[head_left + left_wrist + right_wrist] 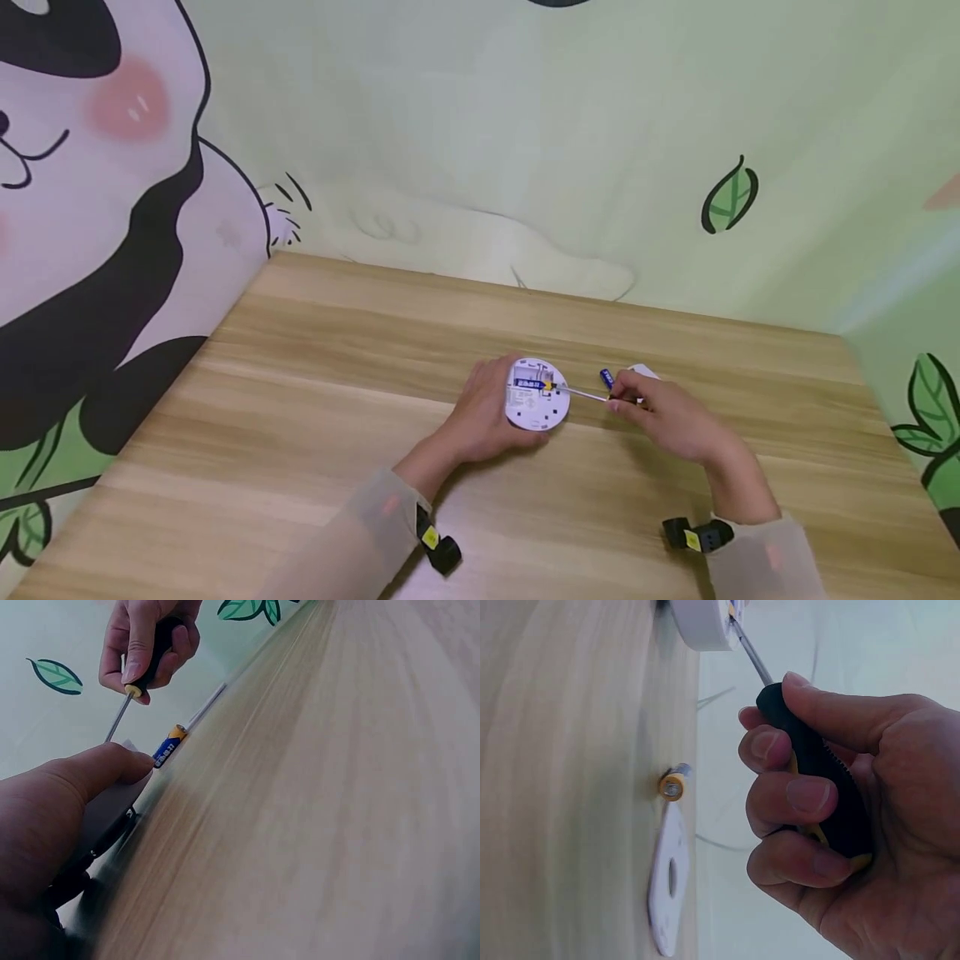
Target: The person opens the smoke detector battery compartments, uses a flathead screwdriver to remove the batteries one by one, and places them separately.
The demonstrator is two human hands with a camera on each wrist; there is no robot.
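Note:
My left hand grips a round white device from its left side, with the open battery compartment facing up. A blue battery lies in that compartment, its yellow end toward the right. In my right hand is a screwdriver with a dark green and yellow handle, the fingers curled round it. The metal shaft points left, and its tip is right at the battery's yellow end. Beyond the right hand a loose blue and yellow battery lies on the table, near a flat white cover with an oval hole.
The wood-grain table runs back to a pale green wall with painted leaves. A painted panda covers the left wall. Black wrist cameras are strapped over both sleeves.

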